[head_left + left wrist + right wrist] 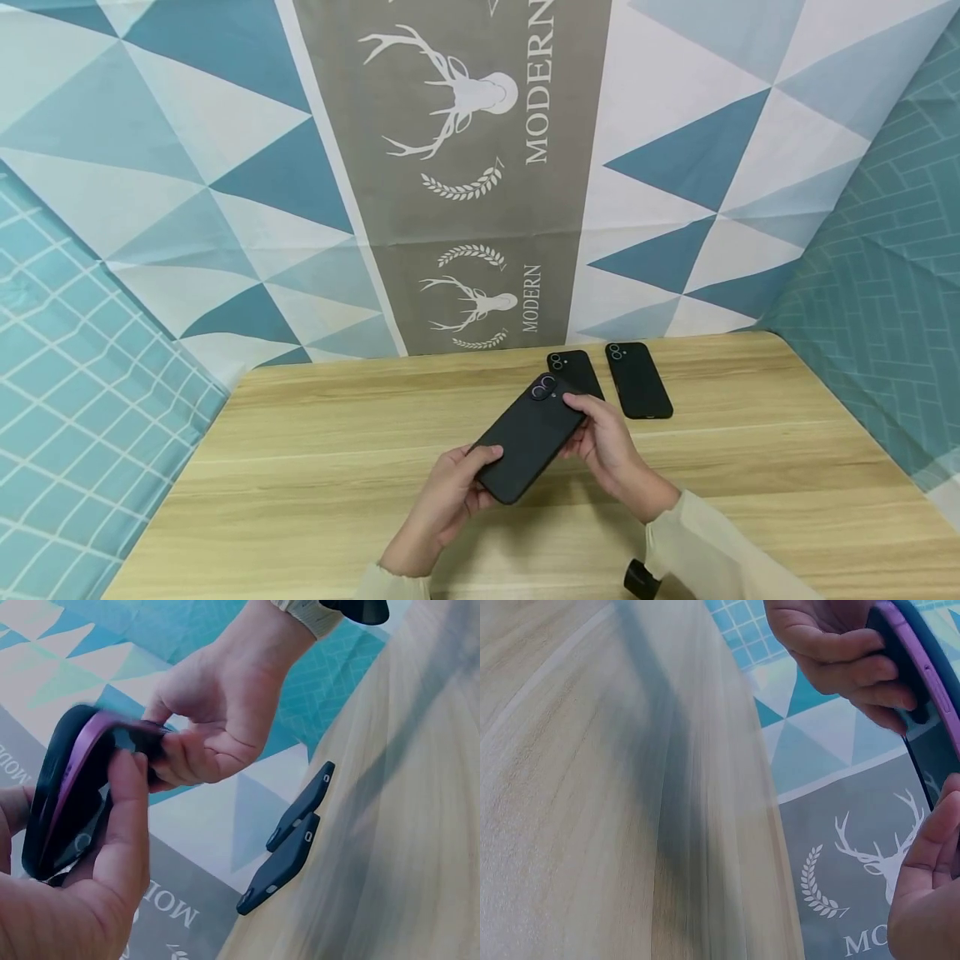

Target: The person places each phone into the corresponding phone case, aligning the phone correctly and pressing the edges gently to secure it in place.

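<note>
Both hands hold a purple-edged phone [922,664] with a black phone case [525,442] over its back, above the table. My left hand [450,492] grips the lower left end, its thumb lying on the case's back. At the upper end, near the two camera rings, my right hand [607,446] pinches the edge between thumb and fingers. In the left wrist view, part of the purple edge shows between the case and the dark screen side; how fully the case is seated I cannot tell.
Two black phone-shaped pieces with paired camera rings lie behind the hands, one [576,377] partly hidden by the held phone, another [640,382] to its right. The wooden table [315,450] meets a patterned cloth backdrop [465,208]. A black device [641,579] sits by the right sleeve.
</note>
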Demonstrator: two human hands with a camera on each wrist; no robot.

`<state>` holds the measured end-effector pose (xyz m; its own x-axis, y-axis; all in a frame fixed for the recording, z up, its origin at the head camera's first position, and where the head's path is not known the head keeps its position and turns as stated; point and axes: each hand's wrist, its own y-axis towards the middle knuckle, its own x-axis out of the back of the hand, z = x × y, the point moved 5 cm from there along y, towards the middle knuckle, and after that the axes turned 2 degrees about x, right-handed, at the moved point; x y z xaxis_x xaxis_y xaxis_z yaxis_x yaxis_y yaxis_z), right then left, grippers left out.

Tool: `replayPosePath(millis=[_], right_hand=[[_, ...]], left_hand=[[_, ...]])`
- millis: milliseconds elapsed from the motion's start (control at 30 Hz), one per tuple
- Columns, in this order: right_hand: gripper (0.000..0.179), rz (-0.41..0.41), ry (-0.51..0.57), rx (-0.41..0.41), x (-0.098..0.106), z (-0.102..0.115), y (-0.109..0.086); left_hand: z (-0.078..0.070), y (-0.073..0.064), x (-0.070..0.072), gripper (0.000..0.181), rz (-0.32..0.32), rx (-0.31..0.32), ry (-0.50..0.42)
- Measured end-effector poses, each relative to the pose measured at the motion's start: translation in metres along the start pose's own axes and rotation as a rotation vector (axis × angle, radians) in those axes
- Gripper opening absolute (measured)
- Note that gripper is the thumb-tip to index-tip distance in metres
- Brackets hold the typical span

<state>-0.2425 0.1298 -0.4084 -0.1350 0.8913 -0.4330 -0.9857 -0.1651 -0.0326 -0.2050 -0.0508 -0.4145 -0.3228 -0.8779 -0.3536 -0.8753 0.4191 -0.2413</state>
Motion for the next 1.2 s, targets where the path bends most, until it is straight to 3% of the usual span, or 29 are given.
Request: replayPosePath(millis=[267, 467, 700, 867, 1033, 1200], right_hand=[[0.024, -0.009, 0.037, 0.052, -0.002, 0.005, -0.001], [0.029, -0.014, 0.058, 0.075, -0.001, 0.003, -0.001], [0.024, 0.045, 0.045, 0.091, -0.005, 0.006, -0.003], [0.028, 0.080, -0.059, 0.082, -0.006, 0.010, -0.004], [0.049, 0.036, -0.238, 0.009, 0.001, 0.010, -0.008], [0.050, 0.036, -0.325, -0.018, 0.005, 0.008, -0.011]], left_hand=[[-0.003, 0.001, 0.004, 0.034, -0.090, -0.036, -0.039], [-0.003, 0.001, 0.004, 0.031, -0.087, -0.058, -0.038], [-0.007, 0.001, 0.003, 0.022, -0.163, -0.157, -0.041], [-0.010, 0.001, 0.005, 0.023, -0.226, -0.208, -0.026], [-0.013, 0.000, 0.008, 0.025, -0.265, -0.229, -0.001], [-0.015, -0.001, 0.011, 0.026, -0.285, -0.229, 0.003]])
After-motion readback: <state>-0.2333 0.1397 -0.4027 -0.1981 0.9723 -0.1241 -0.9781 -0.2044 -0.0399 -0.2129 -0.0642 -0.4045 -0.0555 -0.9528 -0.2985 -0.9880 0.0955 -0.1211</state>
